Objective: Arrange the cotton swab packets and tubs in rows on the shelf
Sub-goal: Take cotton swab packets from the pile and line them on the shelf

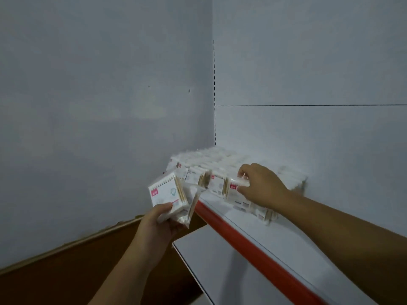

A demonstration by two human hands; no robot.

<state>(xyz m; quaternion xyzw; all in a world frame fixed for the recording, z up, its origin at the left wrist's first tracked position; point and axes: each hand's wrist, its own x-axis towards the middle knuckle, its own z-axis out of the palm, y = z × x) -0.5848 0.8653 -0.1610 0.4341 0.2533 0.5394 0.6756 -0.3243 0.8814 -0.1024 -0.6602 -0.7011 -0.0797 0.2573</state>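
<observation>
The left hand (pixel 157 223) grips a spare stack of packets (pixel 168 194) off the shelf edge, likely as stock to feed in. Just right, the right hand (pixel 259 186) pinches a front-row packet (pixel 236 187) on the shelf (pixel 253 230), seemingly squaring the row.

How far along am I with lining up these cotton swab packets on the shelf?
Done: several rows of packets stand packed at the far end of the shelf, by the wall. In hand: your right hand pinches a packet at the front row; your left hand grips a small stack beside the shelf edge. Left: placing that stack and filling the shelf's open stretch. No tubs show.
</observation>
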